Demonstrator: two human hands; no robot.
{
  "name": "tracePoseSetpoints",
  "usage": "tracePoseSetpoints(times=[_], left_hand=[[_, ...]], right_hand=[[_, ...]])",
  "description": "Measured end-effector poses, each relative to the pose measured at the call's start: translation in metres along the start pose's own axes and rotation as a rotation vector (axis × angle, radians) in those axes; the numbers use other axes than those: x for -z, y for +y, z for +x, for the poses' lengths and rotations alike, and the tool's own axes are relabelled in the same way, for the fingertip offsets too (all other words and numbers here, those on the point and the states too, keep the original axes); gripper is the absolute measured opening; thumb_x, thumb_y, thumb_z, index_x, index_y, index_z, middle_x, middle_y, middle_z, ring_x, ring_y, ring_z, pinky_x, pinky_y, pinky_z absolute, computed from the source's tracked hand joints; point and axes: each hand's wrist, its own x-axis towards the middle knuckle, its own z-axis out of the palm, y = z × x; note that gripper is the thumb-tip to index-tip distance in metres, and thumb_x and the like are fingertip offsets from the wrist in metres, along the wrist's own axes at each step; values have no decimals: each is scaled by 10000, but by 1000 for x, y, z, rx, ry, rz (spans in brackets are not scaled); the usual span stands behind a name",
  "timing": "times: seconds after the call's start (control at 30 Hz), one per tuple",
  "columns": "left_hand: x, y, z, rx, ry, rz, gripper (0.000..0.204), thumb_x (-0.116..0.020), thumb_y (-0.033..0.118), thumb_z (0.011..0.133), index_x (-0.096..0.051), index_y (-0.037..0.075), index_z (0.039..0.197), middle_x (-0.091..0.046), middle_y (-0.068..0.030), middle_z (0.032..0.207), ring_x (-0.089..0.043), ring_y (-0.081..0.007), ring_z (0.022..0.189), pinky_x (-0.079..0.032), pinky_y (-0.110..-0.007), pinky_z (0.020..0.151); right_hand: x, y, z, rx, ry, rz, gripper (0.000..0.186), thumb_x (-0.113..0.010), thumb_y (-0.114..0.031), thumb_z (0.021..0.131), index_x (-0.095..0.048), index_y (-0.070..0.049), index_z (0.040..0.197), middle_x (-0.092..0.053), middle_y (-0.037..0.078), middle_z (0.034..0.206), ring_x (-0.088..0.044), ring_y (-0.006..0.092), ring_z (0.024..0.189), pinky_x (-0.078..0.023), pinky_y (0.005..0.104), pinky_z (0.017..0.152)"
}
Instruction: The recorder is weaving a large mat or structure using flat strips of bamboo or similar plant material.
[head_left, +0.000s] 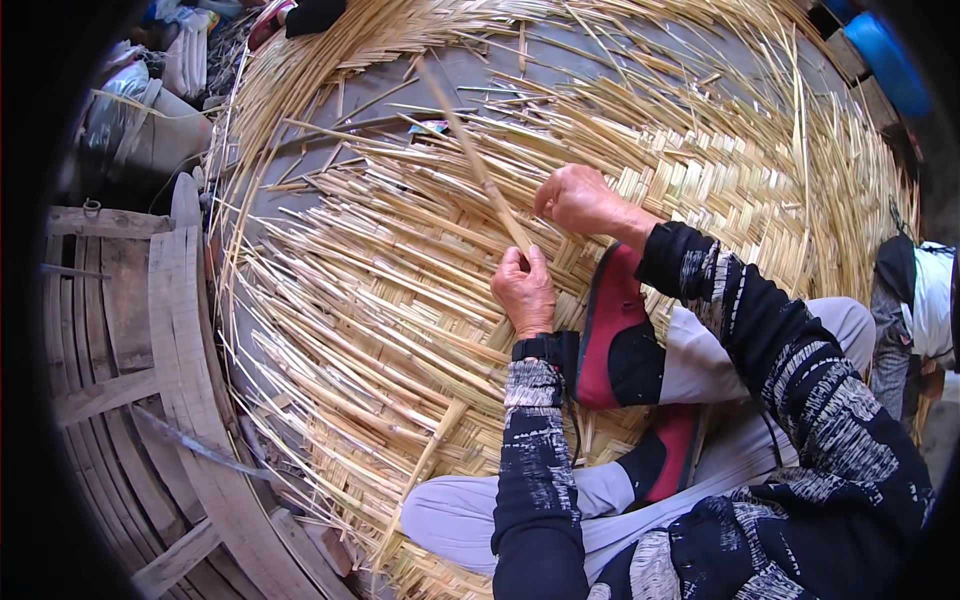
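My left hand (524, 292) is closed, its thumb and fingers pinching the near end of a long split reed strip (480, 170). The strip slants up and away to the left, above the mat. Just to the right and a little farther off, my right hand (580, 200) is curled with its fingertips turned down; what it holds, if anything, is hidden. Under both hands spreads a woven reed mat (690, 185), tightly plaited on the right, with long loose reed ends (340, 300) fanning out to the left.
I sit cross-legged on the mat in red and black shoes (612, 335). A slatted wooden frame (185, 330) stands along the left. Bags and a pale container (170, 130) are at the far left. A blue tub (887, 65) sits at the far right. Another person's foot (270, 22) shows at the top.
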Motion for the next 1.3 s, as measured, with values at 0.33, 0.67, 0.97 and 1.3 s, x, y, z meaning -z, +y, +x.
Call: tracePoseSetpoints(times=[0.33,0.67,0.97,1.3], left_hand=[[-4,-8,1,-70,22,-65,142,-575,112,812,-547,5,722,-509,-6,535,-451,-77,487,-383,-259,459],[-6,-20,2,-46,-9,-166,91,-558,78,831,-565,17,764,-506,14,554,-460,-52,448,-373,-218,390],[-3,-15,-1,129,-60,-291,120,-564,98,820,-545,0,755,-482,-25,539,-440,-83,487,-376,-260,463],[0,-9,-3,172,-84,-346,109,-557,89,834,-549,0,773,-493,19,566,-440,-61,509,-382,-237,469]], right_hand=[[-14,0,-3,315,85,-609,30,-556,-66,623,-541,-90,635,-543,125,542,-592,283,571,-433,384,491],[-25,-1,17,-236,38,-47,142,-587,-114,620,-678,-103,727,-634,114,706,-609,292,705,-469,365,643],[-12,-1,20,-149,-19,-62,124,-554,-111,615,-650,-82,688,-609,137,661,-600,293,662,-459,379,593],[-30,0,27,-73,-91,-277,136,-575,-90,562,-637,-73,682,-610,154,686,-600,327,685,-463,420,617]])
